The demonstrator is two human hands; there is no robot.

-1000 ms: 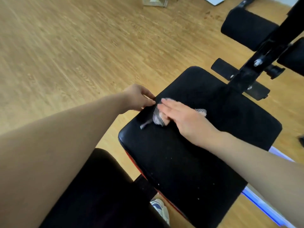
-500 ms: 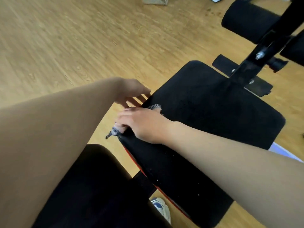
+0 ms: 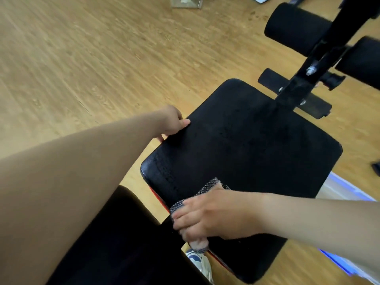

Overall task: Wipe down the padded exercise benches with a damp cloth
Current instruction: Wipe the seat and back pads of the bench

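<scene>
A black padded bench seat [image 3: 257,145] fills the middle of the head view. My right hand [image 3: 207,217] lies on the seat's near left edge with fingers curled over a grey-and-white patterned cloth [image 3: 205,191], pressing it onto the pad. Most of the cloth is hidden under the hand. My left hand [image 3: 171,123] holds the seat's far left edge, thumb on top and fingers wrapped under the rim. A damp streaked patch shows on the pad near its left corner.
A second black pad [image 3: 115,247] lies at the lower left. A black metal post [image 3: 320,58] with two foam rollers [image 3: 296,29] rises at the upper right. Wooden floor [image 3: 82,58] surrounds the bench. A shoe [image 3: 200,262] shows below the seat.
My right hand has slid the cloth along the seat's left edge toward me, down to the near corner. My left hand has shifted to hold the far left edge.
</scene>
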